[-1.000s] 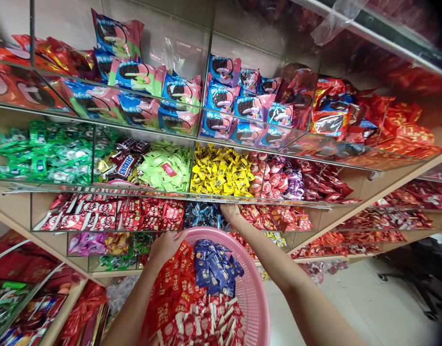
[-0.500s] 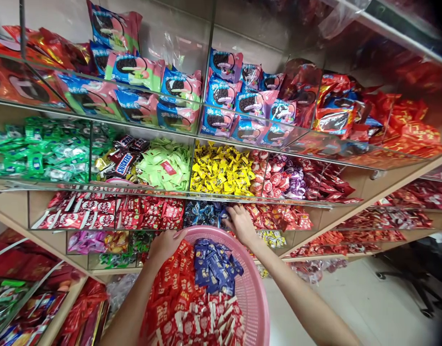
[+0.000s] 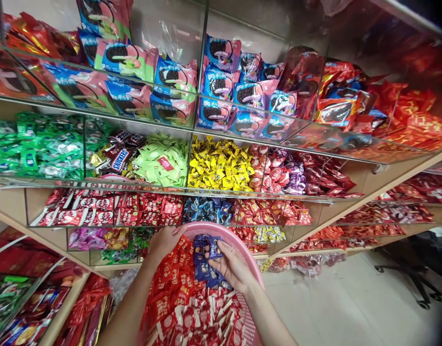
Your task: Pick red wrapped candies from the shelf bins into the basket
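Observation:
My left hand (image 3: 165, 242) is closed on the far left rim of a pink plastic basket (image 3: 248, 246). Over the basket, my right hand (image 3: 231, 263) pinches a small dark blue candy packet (image 3: 214, 247) between thumb and fingers; whether it holds more than one cannot be told. Several like blue packets lie in the basket just beneath, partly covered by that hand. Red packets (image 3: 172, 283) with gold print fill the basket's left side, and red-and-white wrapped candies (image 3: 202, 317) fill the near part.
Beyond the basket rises a slanted candy shelf with clear dividers. Shiny dark blue candies (image 3: 204, 210) lie in a low bin, below yellow candies (image 3: 221, 166) and cookie packs (image 3: 217, 81). A wheeled chair base (image 3: 411, 283) stands on the floor at right.
My right hand has come back from the shelf's dark blue bin to above the basket, now with a blue packet in its fingers. My left hand still grips the rim.

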Tool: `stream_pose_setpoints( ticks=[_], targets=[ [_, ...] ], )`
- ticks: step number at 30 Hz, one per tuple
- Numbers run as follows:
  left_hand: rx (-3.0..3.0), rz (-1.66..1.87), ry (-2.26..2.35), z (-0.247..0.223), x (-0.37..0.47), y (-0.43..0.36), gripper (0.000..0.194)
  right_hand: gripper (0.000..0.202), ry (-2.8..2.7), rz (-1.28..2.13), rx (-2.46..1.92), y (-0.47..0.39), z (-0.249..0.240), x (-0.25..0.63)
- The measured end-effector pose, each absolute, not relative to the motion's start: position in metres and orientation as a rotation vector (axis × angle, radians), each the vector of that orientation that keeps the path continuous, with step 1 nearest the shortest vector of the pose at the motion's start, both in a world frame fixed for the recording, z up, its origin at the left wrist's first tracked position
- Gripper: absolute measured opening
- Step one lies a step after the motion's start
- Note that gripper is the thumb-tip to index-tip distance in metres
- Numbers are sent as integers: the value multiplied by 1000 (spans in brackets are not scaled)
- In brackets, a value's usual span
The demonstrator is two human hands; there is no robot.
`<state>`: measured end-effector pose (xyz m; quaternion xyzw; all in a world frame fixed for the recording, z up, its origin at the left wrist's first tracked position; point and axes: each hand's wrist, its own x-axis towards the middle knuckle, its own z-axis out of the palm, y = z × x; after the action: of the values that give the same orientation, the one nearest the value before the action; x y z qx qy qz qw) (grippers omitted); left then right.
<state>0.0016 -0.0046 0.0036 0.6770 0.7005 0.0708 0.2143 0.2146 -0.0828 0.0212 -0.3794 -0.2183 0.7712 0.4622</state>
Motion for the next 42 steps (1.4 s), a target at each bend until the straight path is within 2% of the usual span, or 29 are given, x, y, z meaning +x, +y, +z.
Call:
stream_pose_setpoints(
  ticks=[29, 33, 39, 42],
  targets=[
    [1881, 181, 1922, 3, 1, -4, 64, 20, -717, 1721, -1029, -90, 5, 214],
    [1867, 174, 1930, 3, 1, -4, 65, 26, -1007, 1482, -1166, -74, 19, 229],
    [1848, 170, 1925, 5, 2, -5, 66, 29, -1957, 549, -1414, -47, 33, 243],
    [1843, 178, 1928, 6, 3, -5, 65, 29, -2201, 276, -1515, -41, 26, 235]
  ],
)
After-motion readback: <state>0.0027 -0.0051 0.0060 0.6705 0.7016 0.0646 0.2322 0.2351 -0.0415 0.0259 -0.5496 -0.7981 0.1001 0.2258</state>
